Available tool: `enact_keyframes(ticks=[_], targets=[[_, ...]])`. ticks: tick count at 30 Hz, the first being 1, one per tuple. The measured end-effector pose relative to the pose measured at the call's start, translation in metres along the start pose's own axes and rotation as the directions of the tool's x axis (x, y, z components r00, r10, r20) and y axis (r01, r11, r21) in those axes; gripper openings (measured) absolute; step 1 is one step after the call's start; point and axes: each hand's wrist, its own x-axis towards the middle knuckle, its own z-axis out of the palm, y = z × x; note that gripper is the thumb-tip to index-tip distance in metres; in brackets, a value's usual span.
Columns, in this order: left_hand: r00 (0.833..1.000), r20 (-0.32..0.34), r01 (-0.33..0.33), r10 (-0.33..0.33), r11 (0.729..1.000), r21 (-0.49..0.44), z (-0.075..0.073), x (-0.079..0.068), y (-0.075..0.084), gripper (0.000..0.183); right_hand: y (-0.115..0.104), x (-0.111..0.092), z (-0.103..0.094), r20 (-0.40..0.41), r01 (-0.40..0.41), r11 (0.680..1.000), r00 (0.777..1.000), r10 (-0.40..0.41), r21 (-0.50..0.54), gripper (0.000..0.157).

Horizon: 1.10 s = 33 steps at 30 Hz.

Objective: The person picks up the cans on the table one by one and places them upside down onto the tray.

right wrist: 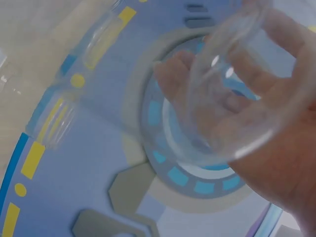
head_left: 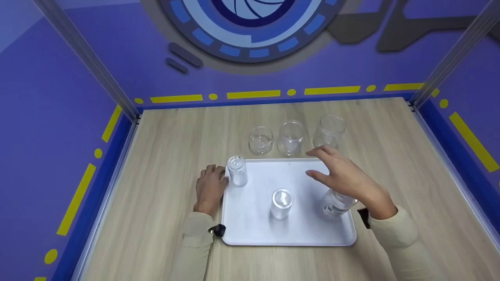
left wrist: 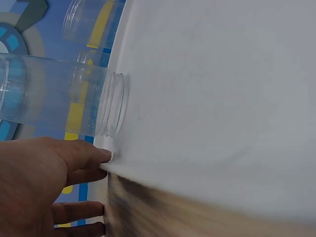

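Observation:
A white tray (head_left: 304, 234) bears three clear jars. One jar (head_left: 237, 171) stands mouth down near the tray's far left corner; its threaded neck shows in the left wrist view. Another jar (head_left: 282, 205) is mouth down near the middle. The third jar (head_left: 335, 205) is at the right, partly hidden by my right wrist. My left hand (head_left: 211, 187) lies beside the tray's left edge, thumb tip touching the rim near the corner. My right hand (head_left: 340, 171) hovers over the tray's right side with thumb and fingers spread apart, holding nothing. A clear round jar rim (right wrist: 237, 153) crosses it in the right wrist view.
Behind the tray, three clear containers stand in a row on the wooden table (head_left: 172, 156): a short one (head_left: 261, 140), a taller one (head_left: 291, 138) and another (head_left: 330, 130) at the right. Blue printed panels (head_left: 234, 84) enclose the table at the back and sides.

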Motion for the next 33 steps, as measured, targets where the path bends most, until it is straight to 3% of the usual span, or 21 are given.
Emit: enact_keyframes(ticks=[17, 25, 33], targets=[[1.000, 0.017, 0.023, -0.022, 0.999, -0.031, -0.001, -0.002, 0.001, 0.039, 0.028, 0.018, -0.020, 0.023, -0.080, 0.996, 0.997, 0.079, 0.036, 0.052], [0.999, 0.015, 0.032, -0.032, 0.999, -0.025, 0.001, -0.001, 0.001, 0.038, 0.048, 0.029, -0.017, -0.023, -0.091, 0.996, 0.996, 0.092, 0.020, 0.052], [0.999, 0.017, 0.038, -0.038, 0.999, -0.019, 0.001, -0.001, 0.001, 0.038, 0.068, 0.038, -0.010, -0.013, -0.132, 0.991, 0.991, 0.132, 0.014, 0.055]])
